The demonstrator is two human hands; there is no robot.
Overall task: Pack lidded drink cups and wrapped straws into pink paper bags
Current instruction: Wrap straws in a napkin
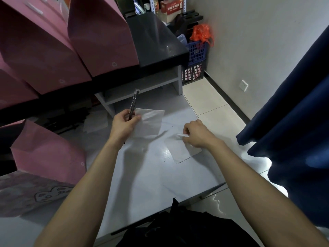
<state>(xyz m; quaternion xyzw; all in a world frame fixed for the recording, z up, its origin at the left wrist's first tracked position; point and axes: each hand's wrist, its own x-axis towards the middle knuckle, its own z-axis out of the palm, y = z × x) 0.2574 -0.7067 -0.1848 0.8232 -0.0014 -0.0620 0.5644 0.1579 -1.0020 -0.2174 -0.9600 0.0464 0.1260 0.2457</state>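
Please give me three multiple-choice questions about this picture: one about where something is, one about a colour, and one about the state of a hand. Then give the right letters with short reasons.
1. Where is the blue crate?
A. on the floor beside the black counter
B. on the white table
C. inside a pink bag

2. What colour is the curtain on the right?
A. red
B. dark blue
C. white

3. What is the left hand doing?
A. lying flat and empty
B. pointing at the wall
C. holding a wrapped straw and a clear sheet

Answers: 1 A, the crate stands past the counter's end. 2 B, its folds are navy. 3 C, the fingers curl round both.
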